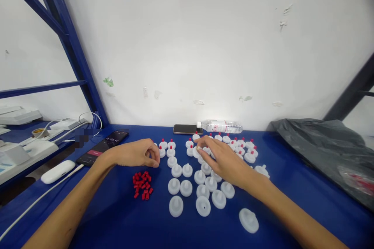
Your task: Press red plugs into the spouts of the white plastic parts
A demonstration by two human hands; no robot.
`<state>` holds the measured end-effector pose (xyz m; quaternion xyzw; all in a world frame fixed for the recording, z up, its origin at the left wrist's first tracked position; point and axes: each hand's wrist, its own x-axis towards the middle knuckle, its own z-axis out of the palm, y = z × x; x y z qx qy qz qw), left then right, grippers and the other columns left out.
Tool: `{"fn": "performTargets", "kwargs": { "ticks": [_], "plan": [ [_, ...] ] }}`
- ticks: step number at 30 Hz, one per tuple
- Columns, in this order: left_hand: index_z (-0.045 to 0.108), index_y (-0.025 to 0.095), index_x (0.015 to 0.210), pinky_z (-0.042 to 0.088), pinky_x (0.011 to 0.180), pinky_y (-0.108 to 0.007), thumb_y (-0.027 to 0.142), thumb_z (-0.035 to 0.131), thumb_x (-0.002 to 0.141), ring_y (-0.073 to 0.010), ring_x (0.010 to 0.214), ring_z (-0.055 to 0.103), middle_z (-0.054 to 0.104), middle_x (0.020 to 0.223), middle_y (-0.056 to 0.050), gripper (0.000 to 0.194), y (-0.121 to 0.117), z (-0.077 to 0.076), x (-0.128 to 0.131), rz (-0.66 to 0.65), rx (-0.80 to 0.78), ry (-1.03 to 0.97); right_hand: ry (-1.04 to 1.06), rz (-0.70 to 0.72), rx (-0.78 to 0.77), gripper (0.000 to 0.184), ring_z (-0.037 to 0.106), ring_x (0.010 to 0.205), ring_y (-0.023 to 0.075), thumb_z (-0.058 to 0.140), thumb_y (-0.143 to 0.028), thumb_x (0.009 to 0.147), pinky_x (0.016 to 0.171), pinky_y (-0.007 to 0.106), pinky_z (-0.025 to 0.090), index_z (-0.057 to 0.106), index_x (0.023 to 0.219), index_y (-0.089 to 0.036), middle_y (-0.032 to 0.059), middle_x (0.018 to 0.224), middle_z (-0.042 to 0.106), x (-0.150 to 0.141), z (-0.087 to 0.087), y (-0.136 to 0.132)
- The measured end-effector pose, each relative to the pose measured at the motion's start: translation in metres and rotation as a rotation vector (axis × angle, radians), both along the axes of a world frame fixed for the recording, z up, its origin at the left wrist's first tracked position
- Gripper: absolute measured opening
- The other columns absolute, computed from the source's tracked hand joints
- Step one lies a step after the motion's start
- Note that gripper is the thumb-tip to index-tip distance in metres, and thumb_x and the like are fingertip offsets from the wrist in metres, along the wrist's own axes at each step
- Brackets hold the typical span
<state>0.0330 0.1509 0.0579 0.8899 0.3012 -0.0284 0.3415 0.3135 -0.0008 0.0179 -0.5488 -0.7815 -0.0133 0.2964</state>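
Observation:
My left hand [137, 153] hovers above and behind a small pile of red tip caps [143, 184]. Its fingers are curled inward, and whatever they hold, if anything, is hidden. Over the rows of round white plastic caps with nozzles, my right hand [224, 159] has thumb and forefinger closed around the tip of one white nozzle cap [196, 153]. Uncapped white pieces [186, 188] stand in front, mostly nozzle up. Behind both hands, several white pieces wear red tips, such as a capped piece [250, 157] at the right. One white piece [249, 220] lies tilted near the front.
A dark phone [187, 129] and a clear water bottle [222, 126] lie by the wall. At left are a phone with a lit timer [102, 148], a white power bank [58, 172] and cables. A grey plastic bag [318, 159] covers the right side of the blue table [117, 221].

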Motion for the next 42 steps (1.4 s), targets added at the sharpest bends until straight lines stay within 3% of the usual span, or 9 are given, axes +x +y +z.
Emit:
{"fn": "performTargets", "kwargs": {
  "ticks": [4,10,16,23,25,28,30,37,42],
  "plan": [
    [0.082,0.020,0.100,0.045,0.059,-0.024,0.048,0.072,0.090,-0.0151,0.067,0.060,0.077,0.084,-0.004,0.031,-0.009,0.006,0.011,0.040,-0.021,-0.201,0.024,-0.007,-0.015,0.010,0.070,0.082,0.0181,0.048,-0.031,0.112,0.071,0.033,0.055,0.056,0.113,-0.026,0.0025,0.106,0.074,-0.002,-0.002,0.001],
    [0.077,0.017,0.109,0.046,0.058,-0.024,0.052,0.065,0.097,-0.0135,0.068,0.064,0.077,0.095,-0.006,0.039,-0.029,-0.009,0.036,0.162,-0.019,-0.528,0.000,0.031,0.039,0.018,0.071,0.102,0.0208,0.063,-0.037,0.106,0.087,0.035,0.056,0.062,0.120,-0.025,0.0046,0.114,0.073,-0.003,-0.011,0.004],
    [0.077,0.016,0.105,0.038,0.044,-0.019,0.047,0.072,0.094,-0.0179,0.069,0.074,0.078,0.080,-0.006,0.033,-0.046,-0.026,0.053,0.190,-0.126,-0.593,-0.056,0.060,0.162,0.031,0.071,0.095,0.0231,0.077,-0.045,0.095,0.088,0.038,0.055,0.069,0.113,-0.020,0.0045,0.100,0.076,-0.007,-0.015,0.006],
    [0.081,0.016,0.099,0.039,0.044,-0.017,0.042,0.079,0.090,-0.0116,0.056,0.063,0.075,0.065,-0.004,0.027,-0.047,-0.032,0.056,0.171,-0.226,-0.611,-0.100,0.101,0.326,0.029,0.070,0.088,0.0222,0.074,-0.045,0.096,0.082,0.037,0.052,0.072,0.105,-0.017,0.0056,0.096,0.077,-0.008,-0.015,0.006],
    [0.080,0.017,0.102,0.041,0.044,-0.017,0.041,0.083,0.087,-0.0128,0.064,0.065,0.079,0.079,-0.005,0.029,-0.047,-0.033,0.056,0.168,-0.261,-0.638,-0.105,0.127,0.386,0.026,0.071,0.090,0.0220,0.072,-0.043,0.099,0.084,0.037,0.052,0.072,0.103,-0.018,0.0051,0.097,0.078,-0.008,-0.014,0.006],
    [0.072,0.023,0.121,0.050,0.053,-0.017,0.036,0.093,0.076,-0.0176,0.094,0.069,0.075,0.126,-0.009,0.051,-0.049,-0.032,0.057,0.136,-0.333,-0.704,-0.109,0.172,0.499,0.012,0.070,0.094,0.0211,0.069,-0.030,0.103,0.087,0.037,0.050,0.071,0.103,-0.019,0.0041,0.103,0.081,-0.012,-0.010,0.003],
    [0.068,0.025,0.130,0.055,0.062,-0.020,0.034,0.093,0.074,-0.0202,0.105,0.068,0.070,0.136,-0.010,0.062,-0.053,-0.032,0.058,0.084,-0.405,-0.720,-0.111,0.189,0.571,0.003,0.068,0.097,0.0209,0.068,-0.020,0.103,0.087,0.037,0.049,0.071,0.103,-0.019,0.0029,0.108,0.082,-0.017,-0.007,0.000],
    [0.076,0.015,0.117,0.052,0.060,-0.021,0.036,0.088,0.076,-0.0155,0.077,0.069,0.078,0.098,-0.008,0.048,-0.065,-0.036,0.061,-0.005,-0.530,-0.732,-0.070,0.201,0.731,0.012,0.067,0.095,0.0184,0.070,-0.013,0.100,0.088,0.037,0.050,0.072,0.110,-0.021,-0.0012,0.108,0.084,-0.028,-0.001,-0.007],
    [0.075,0.014,0.114,0.056,0.065,-0.025,0.037,0.087,0.076,-0.0196,0.081,0.073,0.079,0.093,-0.009,0.047,-0.066,-0.039,0.061,0.015,-0.472,-0.712,-0.131,0.199,0.618,0.016,0.070,0.096,0.0196,0.063,-0.018,0.105,0.088,0.039,0.051,0.075,0.102,-0.027,-0.0031,0.111,0.084,-0.028,0.002,-0.011]
  ]
}}
